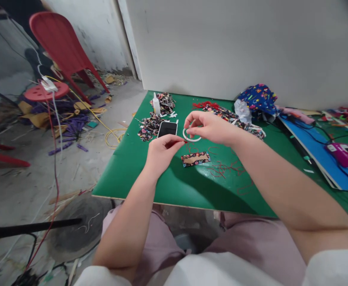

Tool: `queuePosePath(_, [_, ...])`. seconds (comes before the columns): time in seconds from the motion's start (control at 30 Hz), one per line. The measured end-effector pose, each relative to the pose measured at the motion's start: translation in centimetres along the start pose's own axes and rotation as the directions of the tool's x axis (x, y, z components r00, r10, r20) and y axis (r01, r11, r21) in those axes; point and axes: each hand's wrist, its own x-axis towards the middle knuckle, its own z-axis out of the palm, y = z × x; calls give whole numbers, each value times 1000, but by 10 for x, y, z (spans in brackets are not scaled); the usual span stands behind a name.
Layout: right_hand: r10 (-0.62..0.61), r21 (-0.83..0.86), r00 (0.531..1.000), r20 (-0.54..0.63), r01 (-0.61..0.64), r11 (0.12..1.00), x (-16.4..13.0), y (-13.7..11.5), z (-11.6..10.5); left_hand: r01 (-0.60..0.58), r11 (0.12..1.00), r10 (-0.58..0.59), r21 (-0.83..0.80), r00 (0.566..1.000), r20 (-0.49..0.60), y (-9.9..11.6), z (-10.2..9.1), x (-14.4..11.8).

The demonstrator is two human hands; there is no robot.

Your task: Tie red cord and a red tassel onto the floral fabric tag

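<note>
My left hand (165,153) is closed in a pinch at the near side of a white ring (195,140). A tiny red bit shows at its fingertips, too small to name. Over the ring, my right hand (211,126) has its fingers curled and thumb drawn in; what they pinch, if anything, cannot be made out. The ring looks like a roll of tape, partly covered by that hand. Below both hands lies a small flat piece of flowered dark fabric with a tan middle (195,159). Short red threads (220,170) are scattered to its right.
A phone (167,129), a white bottle (156,104) and patterned fabric pieces (150,126) lie behind my left hand. More fabric strips (221,112), a blue patterned cloth (257,99), a blue folder (307,149) and a magenta device (345,154) sit rightward. A white panel (221,47) stands behind.
</note>
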Motion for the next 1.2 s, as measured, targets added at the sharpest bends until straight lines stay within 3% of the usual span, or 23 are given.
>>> queuePosePath(0.17, [-63, -85, 998, 19, 64, 994, 3, -4, 2, -13, 998, 12, -67, 1000, -15, -1, 1, 1])
queuePosePath(0.37, [-45, -111, 998, 54, 51, 993, 1, -9, 4, -14, 991, 9, -135, 999, -37, 0, 2, 2])
queuePosePath(0.83, [-64, -150, 998, 23, 67, 986, -4, -17, 5, -2, 998, -2, -58, 998, -64, -1, 3, 3])
queuePosePath(1.2, [-19, -159, 1000, -4, 18, 987, -8, -15, 5, 84, 981, -103, -175, 990, -100, -3, 3, 5])
